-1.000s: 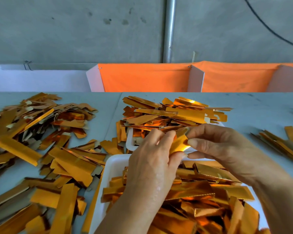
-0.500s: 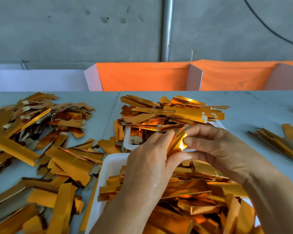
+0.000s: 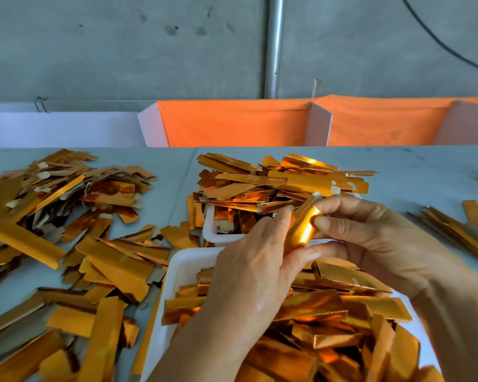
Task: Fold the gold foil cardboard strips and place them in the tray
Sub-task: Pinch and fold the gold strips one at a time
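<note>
Gold strip (image 3: 301, 230) steeply tilted, top end up-right, fingers of both hands (image 3: 255, 274) (image 3: 370, 238) pinching it.

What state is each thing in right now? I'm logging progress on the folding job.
Held strip: bent, pinched by both hands above the near tray.
Left hand: grips the strip.
Right hand: pinches the strip.
Near tray: heaped with strips.
Far tray: overfull.
Loose strips: scattered on the table.
</note>
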A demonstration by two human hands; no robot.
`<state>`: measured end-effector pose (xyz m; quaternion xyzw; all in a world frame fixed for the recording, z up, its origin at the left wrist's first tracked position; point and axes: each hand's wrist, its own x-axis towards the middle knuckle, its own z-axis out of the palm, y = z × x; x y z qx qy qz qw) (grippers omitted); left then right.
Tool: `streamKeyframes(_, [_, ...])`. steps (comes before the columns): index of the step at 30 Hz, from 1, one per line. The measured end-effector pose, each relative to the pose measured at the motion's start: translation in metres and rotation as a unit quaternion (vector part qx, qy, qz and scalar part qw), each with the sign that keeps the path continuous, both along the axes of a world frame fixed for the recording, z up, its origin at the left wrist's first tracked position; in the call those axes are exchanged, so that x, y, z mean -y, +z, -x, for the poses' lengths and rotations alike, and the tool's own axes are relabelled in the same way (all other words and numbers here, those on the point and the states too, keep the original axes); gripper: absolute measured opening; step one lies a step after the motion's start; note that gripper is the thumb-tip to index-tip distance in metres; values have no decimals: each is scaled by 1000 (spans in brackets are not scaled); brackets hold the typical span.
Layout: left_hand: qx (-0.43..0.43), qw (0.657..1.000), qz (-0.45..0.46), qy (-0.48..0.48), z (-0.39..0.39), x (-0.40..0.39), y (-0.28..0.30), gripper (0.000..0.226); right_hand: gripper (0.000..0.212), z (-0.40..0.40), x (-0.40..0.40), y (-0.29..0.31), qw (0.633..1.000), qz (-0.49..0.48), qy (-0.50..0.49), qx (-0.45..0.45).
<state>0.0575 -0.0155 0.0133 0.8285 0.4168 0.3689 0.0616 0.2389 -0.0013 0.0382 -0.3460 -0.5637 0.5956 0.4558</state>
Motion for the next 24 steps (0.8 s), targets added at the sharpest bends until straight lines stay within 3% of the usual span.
streamKeyframes(4, [-24,999,-31,31,-1,0,2,67,21,2,1,1,1000,-4,-12,4])
streamKeyframes(9, [-101,992,-39,67,-4,0,4,48,17,3,1,0,1000,-9,-26,11])
streamKeyframes(11, [-112,991,-35,63,-4,1,6,43,26,2,1,0,1000,-8,-15,13])
streamKeyframes(14, [-69,996,-17,50,-5,0,5,48,38,1,2,1,1000,0,-7,26])
streamKeyframes(17, [-33,999,-1,28,-4,-2,3,53,24,0,1,-1,999,-4,-27,40])
streamKeyframes(21, [-1,999,48,-17,-2,-1,8,64,22,2,0,-2,997,-10,-43,55])
streamKeyframes(24, [1,998,58,-25,0,-4,7,56,19,4,1,-2,996,-14,-49,76])
